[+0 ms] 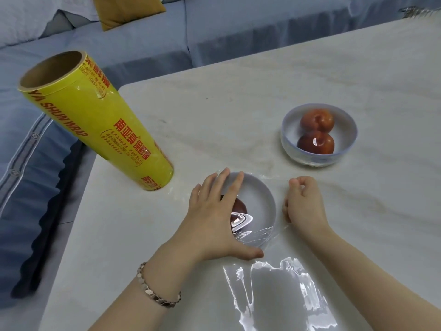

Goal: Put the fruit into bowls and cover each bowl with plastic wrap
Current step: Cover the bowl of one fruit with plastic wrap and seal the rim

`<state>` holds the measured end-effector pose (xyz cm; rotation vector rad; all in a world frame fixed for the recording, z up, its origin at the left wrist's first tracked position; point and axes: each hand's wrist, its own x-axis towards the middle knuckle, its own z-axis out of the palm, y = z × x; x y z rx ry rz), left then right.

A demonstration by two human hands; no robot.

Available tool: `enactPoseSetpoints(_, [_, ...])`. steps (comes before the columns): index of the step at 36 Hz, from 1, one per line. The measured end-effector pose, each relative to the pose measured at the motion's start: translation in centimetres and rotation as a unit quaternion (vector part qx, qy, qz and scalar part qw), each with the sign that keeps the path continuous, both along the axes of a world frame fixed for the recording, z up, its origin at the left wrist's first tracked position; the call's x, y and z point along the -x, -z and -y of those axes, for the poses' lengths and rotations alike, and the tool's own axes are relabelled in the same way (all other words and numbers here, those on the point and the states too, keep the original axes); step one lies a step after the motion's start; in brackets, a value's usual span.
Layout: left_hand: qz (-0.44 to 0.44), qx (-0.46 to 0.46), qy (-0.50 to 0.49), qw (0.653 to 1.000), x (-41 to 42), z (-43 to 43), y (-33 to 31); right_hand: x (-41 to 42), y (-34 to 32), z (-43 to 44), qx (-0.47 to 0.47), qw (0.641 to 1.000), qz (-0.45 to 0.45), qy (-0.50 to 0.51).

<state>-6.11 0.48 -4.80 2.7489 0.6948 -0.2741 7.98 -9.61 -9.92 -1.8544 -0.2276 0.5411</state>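
1. Bowl nearest the person [265,194] sits on the tabletop [238,103] with one dark red fruit [239,207] inside. Plastic wrap [253,232] is stretched across it.
2. Left hand [214,211] lies flat over the bowl's 9 o'clock half, fingers straight and spread, pressing the film down; it grips nothing.
3. Right hand [304,204] rests just beside the rim at 3 o'clock, fingers curled. Whether it pinches the film edge cannot be told.
4. Governing relation: the bowl lies between the hands, and a loose tail of film runs from the rim toward 6 o'clock. Judged next need: tuck that slack under; the left thumb is nearer to it.
5. Second bowl [343,120], at 1 o'clock and well apart, holds two fruits [316,120] and appears already filmed.
6. Yellow wrap roll [100,125] stands on end at 10 o'clock.
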Motion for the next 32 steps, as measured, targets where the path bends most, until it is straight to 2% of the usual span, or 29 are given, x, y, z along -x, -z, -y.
enactPoseSetpoints(6, [0.016, 0.011, -0.097, 0.995, -0.5, 1.8, 0.2, -0.6, -0.7, 0.2, 0.008, 0.998, -0.058, -0.036])
enactPoseSetpoints(9, [0.032, 0.014, -0.197, 0.980, -1.1, 3.2, 0.1, -0.5, -1.9, 0.9, -0.046, 0.979, -0.192, -0.057])
enactPoseSetpoints(10, [0.036, 0.019, -0.228, 0.973, -1.5, 3.7, 0.0, -0.4, -2.1, 1.1, -0.040, 0.973, -0.209, -0.092])
enactPoseSetpoints(15, [0.019, 0.059, -0.294, 0.954, -2.2, 5.5, -0.4, 0.1, -2.6, 1.4, -0.016, 0.967, -0.175, -0.186])
enactPoseSetpoints(19, [-0.013, 0.090, -0.247, 0.965, -1.0, 4.4, -0.8, -0.4, -3.0, 0.9, 0.010, 0.961, -0.201, -0.189])
enactPoseSetpoints(23, [-0.042, 0.054, -0.085, 0.994, 0.6, 1.6, -1.4, -0.9, -3.2, 0.8, 0.001, 0.932, -0.319, -0.172])
enactPoseSetpoints(27, [-0.049, 0.062, 0.018, 0.997, 0.7, -0.7, -1.6, -0.9, -3.3, 1.3, -0.016, 0.915, -0.372, -0.156])
enactPoseSetpoints(29, [-0.049, 0.049, 0.049, 0.996, 0.2, -1.0, -1.3, -0.6, -3.3, 1.3, -0.049, 0.924, -0.359, -0.123])
enactPoseSetpoints(32, [-0.050, 0.035, 0.054, 0.997, -0.3, -0.7, -0.8, -0.2, -3.6, 1.2, -0.085, 0.962, -0.247, -0.077])
